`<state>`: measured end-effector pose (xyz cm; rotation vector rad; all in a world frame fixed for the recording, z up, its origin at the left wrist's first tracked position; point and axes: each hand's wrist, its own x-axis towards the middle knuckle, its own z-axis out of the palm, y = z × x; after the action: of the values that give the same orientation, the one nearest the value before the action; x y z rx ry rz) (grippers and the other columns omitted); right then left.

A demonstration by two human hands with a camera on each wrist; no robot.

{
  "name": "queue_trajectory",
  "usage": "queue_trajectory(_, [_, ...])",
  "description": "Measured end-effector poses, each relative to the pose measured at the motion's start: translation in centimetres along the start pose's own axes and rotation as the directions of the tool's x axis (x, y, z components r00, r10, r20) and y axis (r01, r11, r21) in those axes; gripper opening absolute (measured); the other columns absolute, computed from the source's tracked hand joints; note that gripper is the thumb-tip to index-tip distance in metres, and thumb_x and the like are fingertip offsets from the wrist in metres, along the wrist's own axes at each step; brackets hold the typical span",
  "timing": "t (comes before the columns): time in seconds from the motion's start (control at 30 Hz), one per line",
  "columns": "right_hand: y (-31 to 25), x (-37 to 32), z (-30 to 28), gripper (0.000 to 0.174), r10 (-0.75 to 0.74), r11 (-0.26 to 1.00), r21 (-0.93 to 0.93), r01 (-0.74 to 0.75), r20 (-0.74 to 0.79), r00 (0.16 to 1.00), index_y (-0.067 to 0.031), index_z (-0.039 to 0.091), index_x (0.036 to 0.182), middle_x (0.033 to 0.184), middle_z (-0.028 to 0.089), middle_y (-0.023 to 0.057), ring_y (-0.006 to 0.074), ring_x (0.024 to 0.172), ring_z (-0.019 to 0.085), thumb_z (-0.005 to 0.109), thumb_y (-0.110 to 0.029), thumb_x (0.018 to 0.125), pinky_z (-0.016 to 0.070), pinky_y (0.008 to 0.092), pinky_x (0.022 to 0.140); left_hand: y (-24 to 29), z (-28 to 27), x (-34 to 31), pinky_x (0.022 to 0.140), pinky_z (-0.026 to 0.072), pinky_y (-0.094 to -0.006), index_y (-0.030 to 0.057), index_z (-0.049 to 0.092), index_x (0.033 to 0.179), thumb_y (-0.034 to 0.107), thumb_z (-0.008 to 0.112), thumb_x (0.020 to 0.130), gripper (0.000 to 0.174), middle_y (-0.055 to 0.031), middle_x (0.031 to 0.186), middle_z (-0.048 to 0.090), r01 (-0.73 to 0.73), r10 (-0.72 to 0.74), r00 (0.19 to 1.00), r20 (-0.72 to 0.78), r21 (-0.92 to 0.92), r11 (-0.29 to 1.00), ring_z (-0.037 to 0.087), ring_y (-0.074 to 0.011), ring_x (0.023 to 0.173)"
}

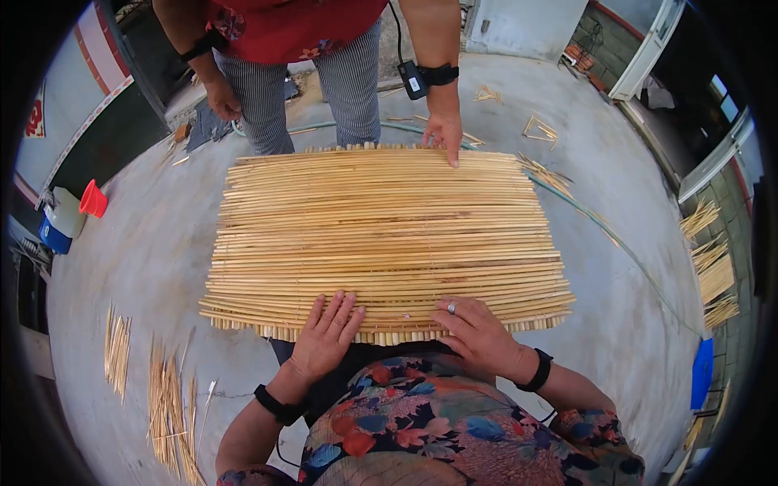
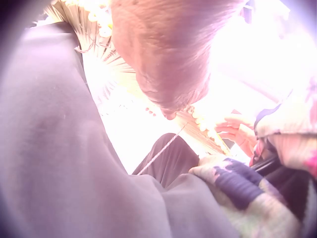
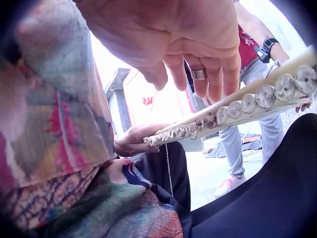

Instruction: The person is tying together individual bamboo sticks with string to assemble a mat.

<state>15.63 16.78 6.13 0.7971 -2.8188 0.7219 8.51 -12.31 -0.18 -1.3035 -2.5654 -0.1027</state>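
Pale yellow woven reed-stalk mat point(image 1: 389, 235), left hand point(image 1: 326, 336) flat, fingers spread on near edge, right hand point(image 1: 478, 334) pressing beside it, fingers loosely extended.

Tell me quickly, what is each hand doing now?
Left hand: open, fingers flat on the reed mat.
Right hand: open, fingers resting on the mat.

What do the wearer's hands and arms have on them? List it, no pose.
The left hand has a black band on its wrist. The right hand has a silver ring on one finger and a black strap on its wrist. The short-sleeved floral top is red, blue and orange.
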Motion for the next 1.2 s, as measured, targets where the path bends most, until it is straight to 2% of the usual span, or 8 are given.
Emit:
queue_trajectory(0.3, [2.8,-1.5,-1.3,0.077,0.167,0.946,-0.314,-0.075,0.276,0.946,-0.0106,0.042,0.13,0.136,0.035,0.0167,0.0334,0.132,0.027,0.078,-0.03,0.064,0.0168,0.052,0.108,0.2,0.7,-0.7,0.108,0.0193,-0.0504,0.0069,0.045,0.128,0.014,0.049,0.082,0.046,-0.0161,0.14,0.036,-0.006,0.006,1.0,-0.013,-0.037,0.999,0.03,-0.0309,0.133])
queue_trajectory(0.53, [2.1,-0.2,-3.6,0.067,0.04,0.953,-0.302,0.001,0.129,0.991,-0.0109,0.046,0.127,0.138,0.034,0.0156,0.0333,0.132,0.027,0.075,-0.027,0.069,0.0153,0.0552,0.106,1.2,-1.2,0.0,0.108,0.02,-0.0505,0.0063,0.043,0.129,0.016,0.048,0.084,0.047,-0.0166,0.139,0.036,0.079,-0.072,0.989,-0.132,0.047,0.996,0.031,-0.0318,0.132])
queue_trajectory(0.7, [-0.1,0.7,-3.5,0.038,-0.452,0.892,-0.135,0.431,-0.242,0.859,-0.0071,0.059,0.108,0.105,0.06,0.0087,0.0295,0.101,0.058,0.071,-0.016,0.074,0.0461,0.0398,0.087,2.3,-2.7,0.7,0.106,0.0235,-0.0499,0.0037,0.044,0.126,0.015,0.052,0.084,0.044,-0.0188,0.136,0.04,0.186,-0.164,0.957,-0.238,0.071,0.98,0.035,-0.0336,0.129])
queue_trajectory(0.83, [0.2,0.5,0.2,0.035,-0.548,0.821,0.231,0.523,0.056,0.835,-0.0043,0.059,0.108,0.104,0.06,0.0111,0.0257,0.097,0.058,0.069,-0.019,0.077,0.0467,0.0355,0.085,3.0,-4.5,1.6,0.104,0.0284,-0.0488,0.0009,0.041,0.127,0.011,0.053,0.083,0.047,-0.0211,0.136,0.039,0.224,-0.194,0.925,-0.327,0.056,0.973,0.037,-0.0345,0.127])
queue_trajectory(0.9, [0.7,2.1,0.4,0.033,-0.004,0.903,0.429,-0.01,0.032,0.999,-0.0001,0.058,0.107,0.102,0.059,0.0142,0.0277,0.095,0.058,0.067,-0.016,0.08,0.0461,0.0353,0.084,3.0,-6.3,2.6,0.103,0.0293,-0.0488,0.0007,0.041,0.127,0.011,0.053,0.083,0.047,-0.0214,0.136,0.039,0.238,-0.204,0.922,-0.33,0.065,0.969,0.037,-0.0348,0.127])
queue_trajectory(1.07, [2.4,6.0,3.4,0.032,0.148,0.7,0.714,-0.013,-0.127,0.981,0.0024,0.053,0.114,0.113,0.057,0.0115,0.0194,0.1,0.056,0.06,-0.007,0.084,0.045,0.0323,0.085,3.5,-7.2,4.6,0.102,0.0302,-0.0484,0.0007,0.042,0.125,0.008,0.058,0.075,0.054,-0.0198,0.135,0.041,0.263,-0.205,0.913,-0.352,0.127,0.956,0.04,-0.0345,0.125])
queue_trajectory(1.13, [1.9,6.8,4.2,0.034,0.2,0.367,0.924,-0.107,0.034,0.979,0.0018,0.05,0.117,0.115,0.056,0.0089,0.0162,0.103,0.054,0.058,-0.004,0.085,0.0445,0.0301,0.088,3.9,-7.2,4.9,0.101,0.0308,-0.0494,-0.0009,0.043,0.125,0.01,0.057,0.076,0.052,-0.0216,0.133,0.042,0.239,-0.159,0.918,-0.363,0.187,0.953,0.04,-0.0361,0.125])
queue_trajectory(1.2, [1.0,7.8,4.5,0.031,0.126,0.416,0.909,0.017,-0.077,0.989,0.0019,0.05,0.117,0.114,0.055,0.0087,0.0165,0.102,0.056,0.055,-0.002,0.086,0.0451,0.0282,0.089,3.5,-6.3,4.9,0.101,0.0311,-0.0521,-0.0014,0.044,0.125,0.011,0.048,0.083,0.044,-0.0226,0.133,0.042,0.276,-0.199,0.916,-0.349,0.186,0.943,0.04,-0.0367,0.125])
